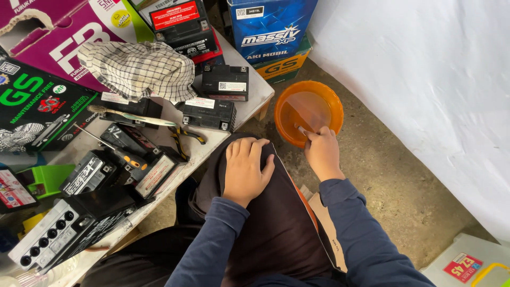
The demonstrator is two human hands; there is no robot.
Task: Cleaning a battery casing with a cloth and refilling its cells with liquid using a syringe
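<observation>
Two hands in head view. Left hand flat on knee, on dark cloth, fingers spread open, holding nothing. Right hand over orange bowl, fingers curled tight on small thin stick; cannot tell what stick is. Bowl sits on floor, just beside tabletop corner, water inside. Black batteries on tabletop. Toothbrush, screwdriver, pliers lie near batteries. Checked rag on boxes. White sheet at right.
</observation>
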